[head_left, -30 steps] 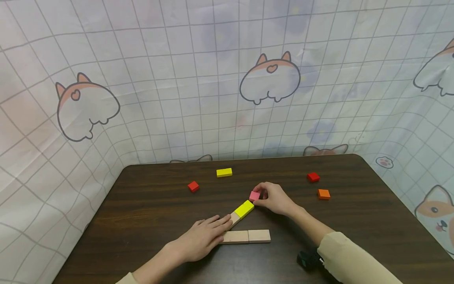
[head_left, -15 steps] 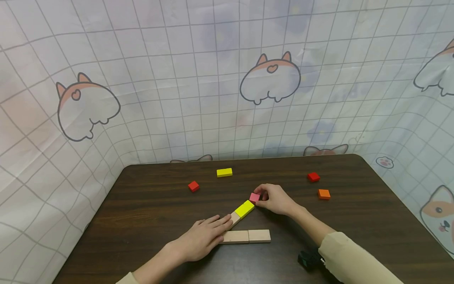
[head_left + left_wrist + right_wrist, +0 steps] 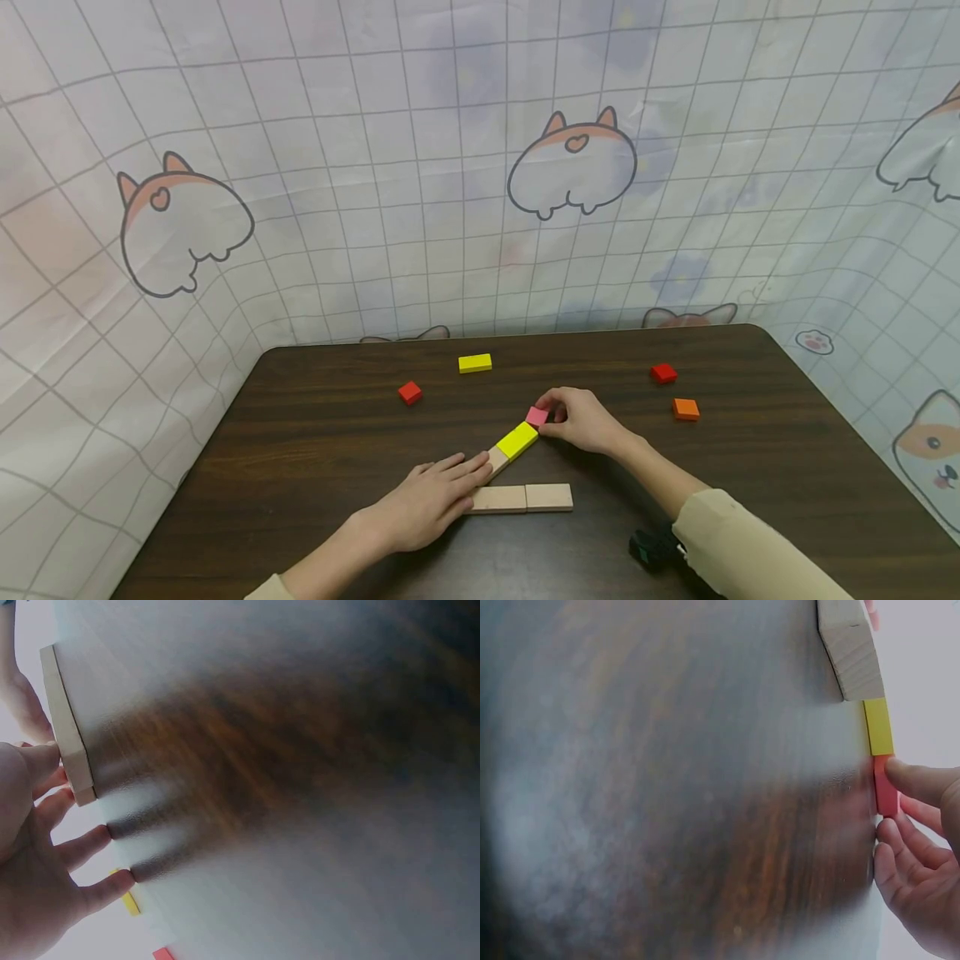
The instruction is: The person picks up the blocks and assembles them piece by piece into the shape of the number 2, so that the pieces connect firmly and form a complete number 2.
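Note:
Between thumb and fingers my right hand (image 3: 581, 419) pinches a small pink block (image 3: 536, 417). The pink block sits at the far end of a yellow block (image 3: 517, 441); in the right wrist view the pink block (image 3: 886, 786) touches the yellow block (image 3: 879, 726). My left hand (image 3: 431, 506) lies with straight, spread fingers over the near ends of two rows of blocks. One row is a plain wooden block (image 3: 497, 461) in line with the yellow one, slanting up and right. The other is a level row of plain wooden blocks (image 3: 549, 497), partly hidden by the left hand.
Toward the back lie a yellow block (image 3: 475, 363) and a red block (image 3: 410, 393). At the right are another red block (image 3: 663, 373) and an orange block (image 3: 686, 409). A black device (image 3: 651, 548) is by the right sleeve. The dark table (image 3: 315, 433) meets a patterned cloth (image 3: 390, 208).
My right hand shifts only slightly, with the pink block still pinched at the yellow block's end. The left hand stays in place.

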{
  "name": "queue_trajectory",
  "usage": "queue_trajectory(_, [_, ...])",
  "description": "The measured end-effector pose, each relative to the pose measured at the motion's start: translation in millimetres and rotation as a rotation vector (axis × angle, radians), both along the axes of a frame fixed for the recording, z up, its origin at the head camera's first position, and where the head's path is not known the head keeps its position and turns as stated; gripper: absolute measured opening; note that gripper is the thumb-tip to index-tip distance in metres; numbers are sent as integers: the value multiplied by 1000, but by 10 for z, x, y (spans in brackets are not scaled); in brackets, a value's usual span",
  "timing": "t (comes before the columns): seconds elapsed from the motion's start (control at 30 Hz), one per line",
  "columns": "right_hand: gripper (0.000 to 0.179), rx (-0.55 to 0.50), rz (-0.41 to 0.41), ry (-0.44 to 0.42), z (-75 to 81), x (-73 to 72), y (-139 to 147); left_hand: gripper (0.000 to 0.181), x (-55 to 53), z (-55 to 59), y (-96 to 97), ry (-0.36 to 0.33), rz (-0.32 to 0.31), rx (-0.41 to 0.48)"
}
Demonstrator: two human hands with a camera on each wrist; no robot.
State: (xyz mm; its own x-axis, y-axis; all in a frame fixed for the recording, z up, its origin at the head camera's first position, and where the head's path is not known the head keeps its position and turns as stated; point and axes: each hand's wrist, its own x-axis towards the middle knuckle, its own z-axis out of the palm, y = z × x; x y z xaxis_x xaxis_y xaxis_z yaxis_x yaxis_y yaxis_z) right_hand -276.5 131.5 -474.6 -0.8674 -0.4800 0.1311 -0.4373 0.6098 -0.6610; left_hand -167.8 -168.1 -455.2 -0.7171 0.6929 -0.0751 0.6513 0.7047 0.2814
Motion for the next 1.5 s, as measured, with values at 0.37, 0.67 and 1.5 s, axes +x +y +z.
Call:
queue_trajectory(0.37, [33,-2,-16,-18,55,3,152,53,-5,-13,-2,0,3,6])
queue_trajectory(0.67, [31,25,-32,-14,119,31,503,53,3,-12,0,2,-4,11])
queue_trajectory(1.5, [33,-21,-213,20,199,221,1597,54,0,6,-14,-5,-4,7])
